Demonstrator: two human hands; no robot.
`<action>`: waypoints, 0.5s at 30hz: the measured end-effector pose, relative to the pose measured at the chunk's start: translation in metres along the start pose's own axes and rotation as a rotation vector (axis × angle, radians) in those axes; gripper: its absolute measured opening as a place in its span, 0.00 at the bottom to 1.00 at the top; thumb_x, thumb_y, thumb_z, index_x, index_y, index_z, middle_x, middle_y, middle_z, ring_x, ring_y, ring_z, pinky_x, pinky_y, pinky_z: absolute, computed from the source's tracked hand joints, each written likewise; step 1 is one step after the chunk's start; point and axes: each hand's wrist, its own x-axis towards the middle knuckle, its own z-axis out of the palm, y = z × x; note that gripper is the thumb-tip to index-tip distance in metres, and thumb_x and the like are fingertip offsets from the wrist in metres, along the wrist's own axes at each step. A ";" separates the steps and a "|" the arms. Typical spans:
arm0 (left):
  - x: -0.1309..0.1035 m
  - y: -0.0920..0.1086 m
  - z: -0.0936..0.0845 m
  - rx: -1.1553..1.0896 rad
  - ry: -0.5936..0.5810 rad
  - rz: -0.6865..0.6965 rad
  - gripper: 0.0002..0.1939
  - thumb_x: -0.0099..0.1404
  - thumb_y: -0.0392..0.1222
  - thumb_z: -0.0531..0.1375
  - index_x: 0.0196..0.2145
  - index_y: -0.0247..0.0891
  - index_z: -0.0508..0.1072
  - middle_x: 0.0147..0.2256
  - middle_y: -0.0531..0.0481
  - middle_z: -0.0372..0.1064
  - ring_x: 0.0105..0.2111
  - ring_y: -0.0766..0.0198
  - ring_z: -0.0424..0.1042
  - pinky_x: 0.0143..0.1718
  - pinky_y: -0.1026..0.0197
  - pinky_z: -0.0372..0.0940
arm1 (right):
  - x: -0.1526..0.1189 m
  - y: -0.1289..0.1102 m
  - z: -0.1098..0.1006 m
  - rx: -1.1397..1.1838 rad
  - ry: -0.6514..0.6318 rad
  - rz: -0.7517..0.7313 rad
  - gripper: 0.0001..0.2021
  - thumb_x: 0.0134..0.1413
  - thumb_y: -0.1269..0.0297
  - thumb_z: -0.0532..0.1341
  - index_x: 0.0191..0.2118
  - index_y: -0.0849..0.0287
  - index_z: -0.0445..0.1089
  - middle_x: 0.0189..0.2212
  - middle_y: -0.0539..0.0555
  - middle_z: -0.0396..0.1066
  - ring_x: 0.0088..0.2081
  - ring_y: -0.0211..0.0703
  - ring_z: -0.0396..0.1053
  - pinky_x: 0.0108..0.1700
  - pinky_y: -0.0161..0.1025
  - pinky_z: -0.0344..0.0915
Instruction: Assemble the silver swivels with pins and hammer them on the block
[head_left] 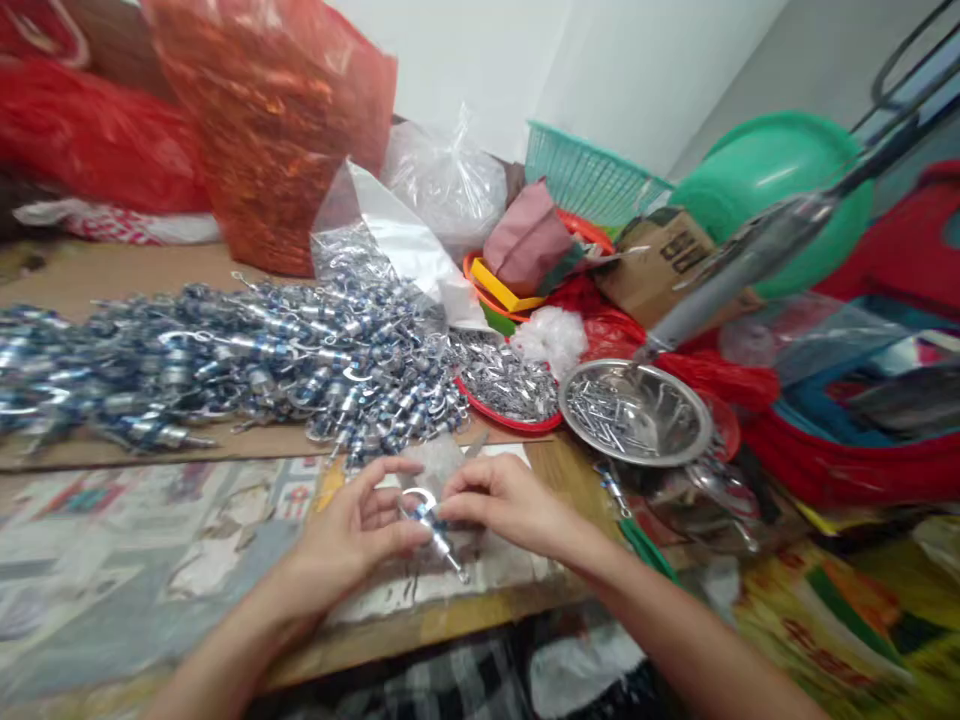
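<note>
- Your left hand (341, 530) holds the part (441, 545) between the thumb and the curved fingers; the forefinger is stretched above it, and the grip looks light.
- Your right hand (510, 500) is narrow, with thumb and forefinger pinched at the blue middle of the same part; whether a small thing is also between these fingertips, you cannot tell.
- The part is in front of you, above the near edge of the counter (574, 475); it is tilted, its white hook toward the far side and its silver end pointing near and to the right.
- Behind your left hand, a big pile (277, 360) of similar blue and silver parts lies on cardboard (150, 275).
- Beyond your right hand is a red tray (517, 424) with many small metal pieces.
- Just beside this tray, on its right, stands a steel bowl (645, 460) with metal pins (611, 415) inside.
- Behind the pile, an orange-red bag (277, 110) stands upright, and a clear bag (450, 180) is to its right.
</note>
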 end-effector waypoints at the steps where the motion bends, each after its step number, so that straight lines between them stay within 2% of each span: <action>1: -0.001 0.001 -0.001 -0.004 0.004 -0.001 0.26 0.50 0.33 0.64 0.45 0.40 0.57 0.32 0.54 0.70 0.31 0.66 0.71 0.34 0.62 0.63 | 0.001 0.002 0.002 -0.042 0.021 -0.029 0.05 0.48 0.68 0.62 0.25 0.61 0.73 0.17 0.45 0.64 0.21 0.31 0.60 0.24 0.29 0.53; 5: -0.003 0.001 -0.003 -0.029 0.003 0.004 0.27 0.50 0.32 0.64 0.46 0.41 0.57 0.32 0.53 0.71 0.33 0.64 0.71 0.35 0.61 0.63 | 0.002 0.008 0.011 -0.213 0.133 -0.171 0.04 0.47 0.66 0.63 0.30 0.57 0.76 0.21 0.47 0.69 0.26 0.34 0.65 0.28 0.31 0.56; 9: -0.003 0.000 -0.003 -0.048 -0.007 0.015 0.29 0.50 0.33 0.64 0.47 0.41 0.56 0.32 0.51 0.72 0.37 0.59 0.72 0.38 0.58 0.63 | 0.003 0.007 0.019 -0.326 0.230 -0.267 0.06 0.48 0.64 0.63 0.35 0.54 0.76 0.23 0.49 0.69 0.28 0.36 0.65 0.30 0.33 0.58; 12: -0.003 0.001 -0.002 -0.046 0.003 0.015 0.30 0.50 0.33 0.64 0.48 0.41 0.56 0.32 0.52 0.72 0.35 0.60 0.72 0.37 0.58 0.64 | 0.003 0.008 0.019 -0.268 0.270 -0.278 0.06 0.48 0.65 0.63 0.34 0.55 0.76 0.23 0.49 0.68 0.28 0.36 0.65 0.30 0.32 0.59; 15: -0.004 0.003 -0.001 -0.044 0.025 0.000 0.30 0.49 0.33 0.64 0.48 0.42 0.57 0.31 0.54 0.70 0.33 0.62 0.71 0.36 0.58 0.64 | -0.003 0.018 0.006 -0.145 0.487 -0.294 0.06 0.53 0.68 0.59 0.33 0.58 0.74 0.27 0.50 0.70 0.31 0.37 0.67 0.34 0.33 0.61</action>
